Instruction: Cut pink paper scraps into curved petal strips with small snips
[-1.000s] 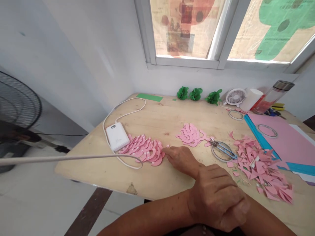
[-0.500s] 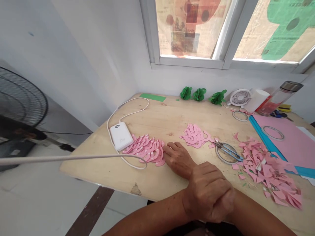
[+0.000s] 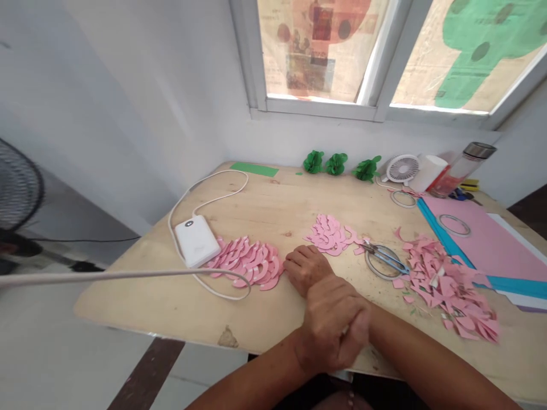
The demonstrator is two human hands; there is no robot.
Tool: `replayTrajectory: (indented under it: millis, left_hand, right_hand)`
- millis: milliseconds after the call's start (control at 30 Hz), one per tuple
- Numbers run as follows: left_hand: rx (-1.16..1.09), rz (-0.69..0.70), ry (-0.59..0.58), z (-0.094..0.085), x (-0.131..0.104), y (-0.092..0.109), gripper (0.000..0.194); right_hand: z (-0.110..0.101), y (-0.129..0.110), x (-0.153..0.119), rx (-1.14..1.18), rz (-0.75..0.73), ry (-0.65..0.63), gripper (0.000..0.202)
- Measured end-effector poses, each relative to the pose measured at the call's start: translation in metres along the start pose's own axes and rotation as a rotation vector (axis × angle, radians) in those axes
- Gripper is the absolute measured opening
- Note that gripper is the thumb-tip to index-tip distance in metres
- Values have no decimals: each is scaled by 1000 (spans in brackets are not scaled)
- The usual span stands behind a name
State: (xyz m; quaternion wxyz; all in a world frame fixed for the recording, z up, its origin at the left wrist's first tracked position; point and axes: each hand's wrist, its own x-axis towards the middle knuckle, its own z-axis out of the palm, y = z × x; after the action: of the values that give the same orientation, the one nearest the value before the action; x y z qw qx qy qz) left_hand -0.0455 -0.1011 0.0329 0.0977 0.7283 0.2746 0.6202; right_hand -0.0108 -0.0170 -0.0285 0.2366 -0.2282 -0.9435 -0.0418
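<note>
My left hand [image 3: 335, 324] is closed around my right wrist, its arm coming in from the lower left. My right hand [image 3: 307, 267] rests palm down on the table, fingers loosely bent and nothing seen in them. Its fingertips are beside the right edge of a spread of overlapping pink paper arcs [image 3: 252, 262]. Beyond that hand lies a smaller pile of pink paper cutouts [image 3: 328, 233]. Scissors [image 3: 387, 257] with blue-grey handles lie across a tape-like ring [image 3: 376, 270], to the right of my hands.
A white power bank [image 3: 197, 241] with a looping cable [image 3: 183, 202] lies left. Pink scraps [image 3: 448, 285], pink sheets [image 3: 487, 233] and a glass bottle [image 3: 459, 171] are right. Green paper flowers [image 3: 336, 163] and a small fan [image 3: 402, 169] stand along the wall.
The camera view has shifted, moving the table things leftward. My left hand still clasps my right wrist, and my right hand stays beside the pink arcs.
</note>
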Motion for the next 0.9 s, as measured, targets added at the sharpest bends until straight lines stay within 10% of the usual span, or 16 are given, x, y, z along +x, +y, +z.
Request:
replayTrajectory:
  millis: [300,533,900]
  left_hand:
    - [230,-583,-166,-1,20,-52,12]
    - [572,-508,-682,52,28,-86,18]
    - [810,-424,-828,76,24,-97,15]
  right_hand:
    - [-67,69,-59,30,428,234,16]
    - [-78,121,-100,-1,762,404,20]
    - [-83,123,-107,-78,745,430,17]
